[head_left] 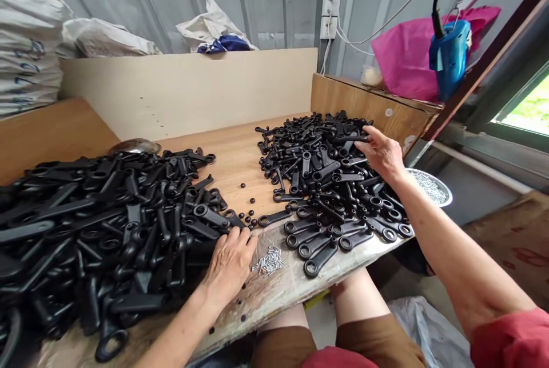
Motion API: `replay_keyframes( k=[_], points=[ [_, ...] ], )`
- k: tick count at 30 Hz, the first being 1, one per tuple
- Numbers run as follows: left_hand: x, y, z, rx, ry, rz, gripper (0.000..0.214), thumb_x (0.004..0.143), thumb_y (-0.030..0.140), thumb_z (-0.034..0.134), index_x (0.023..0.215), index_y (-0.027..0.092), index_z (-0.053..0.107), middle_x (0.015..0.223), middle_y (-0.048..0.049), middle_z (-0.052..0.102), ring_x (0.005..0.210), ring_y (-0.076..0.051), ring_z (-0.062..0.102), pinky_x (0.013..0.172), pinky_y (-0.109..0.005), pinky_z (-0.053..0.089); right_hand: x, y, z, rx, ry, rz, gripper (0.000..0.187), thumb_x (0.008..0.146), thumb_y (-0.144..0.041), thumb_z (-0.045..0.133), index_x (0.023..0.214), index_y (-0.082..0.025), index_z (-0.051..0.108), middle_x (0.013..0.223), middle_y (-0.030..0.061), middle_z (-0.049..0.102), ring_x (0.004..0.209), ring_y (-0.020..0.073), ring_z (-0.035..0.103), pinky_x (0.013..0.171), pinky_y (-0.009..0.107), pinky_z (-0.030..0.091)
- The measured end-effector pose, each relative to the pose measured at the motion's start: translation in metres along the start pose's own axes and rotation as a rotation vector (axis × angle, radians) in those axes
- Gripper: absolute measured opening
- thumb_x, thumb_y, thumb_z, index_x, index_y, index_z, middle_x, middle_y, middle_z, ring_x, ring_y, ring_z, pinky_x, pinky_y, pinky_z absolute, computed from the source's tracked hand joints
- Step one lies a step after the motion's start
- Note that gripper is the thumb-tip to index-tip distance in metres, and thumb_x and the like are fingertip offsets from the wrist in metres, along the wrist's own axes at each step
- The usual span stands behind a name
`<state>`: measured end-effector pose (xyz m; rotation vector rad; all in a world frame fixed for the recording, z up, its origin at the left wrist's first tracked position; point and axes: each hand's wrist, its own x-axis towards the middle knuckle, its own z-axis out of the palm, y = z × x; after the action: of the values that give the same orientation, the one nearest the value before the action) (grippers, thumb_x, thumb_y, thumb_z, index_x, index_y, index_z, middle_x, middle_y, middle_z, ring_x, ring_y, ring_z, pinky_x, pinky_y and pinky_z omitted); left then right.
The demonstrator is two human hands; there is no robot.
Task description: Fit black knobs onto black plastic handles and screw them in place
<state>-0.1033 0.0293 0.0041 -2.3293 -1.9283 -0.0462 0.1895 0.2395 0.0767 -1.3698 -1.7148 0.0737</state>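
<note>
head view: a black handle (346,139) lies crosswise, just left of my nearer right hand (381,152), slightly parted, grip unclear; my left hand (230,260) curls over the desk (234,148), any hold hidden

Bright daylight fills the view, the right-hand window (527,104) glaring, the edges stretched by distortion.

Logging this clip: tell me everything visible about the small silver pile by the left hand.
The silver pile is a loose, low heap of many short, thin, metallic-looking pieces, too small to tell whether screws or pins. They are shiny and lie crisscrossed at mixed angles, uncovered. The heap rests on the worn tabletop, between the left hand and a black ring-ended part, apart from the latter.
</note>
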Motion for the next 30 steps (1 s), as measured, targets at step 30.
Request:
replay_keyframes(
  k=[30],
  points=[
    [-0.146, 0.024, 0.006, -2.778, 0.728, -0.433, 0.033, 0.054, 0.001, 0.060, 0.079, 0.018, 0.071, 0.069, -0.0021, 0.067, 0.070, -0.017, 0.062, 0.051, -0.021, 0.050, -0.093, -0.170, 0.181, -0.361, -1.082, -0.498, 0.022, 0.088, -0.030, 0.051, 0.102, -0.014, 0.057, 0.103, 0.0060, 0.059, 0.089, 0.0171, 0.058, 0.078, 0.038, 0.049]
  ],
)
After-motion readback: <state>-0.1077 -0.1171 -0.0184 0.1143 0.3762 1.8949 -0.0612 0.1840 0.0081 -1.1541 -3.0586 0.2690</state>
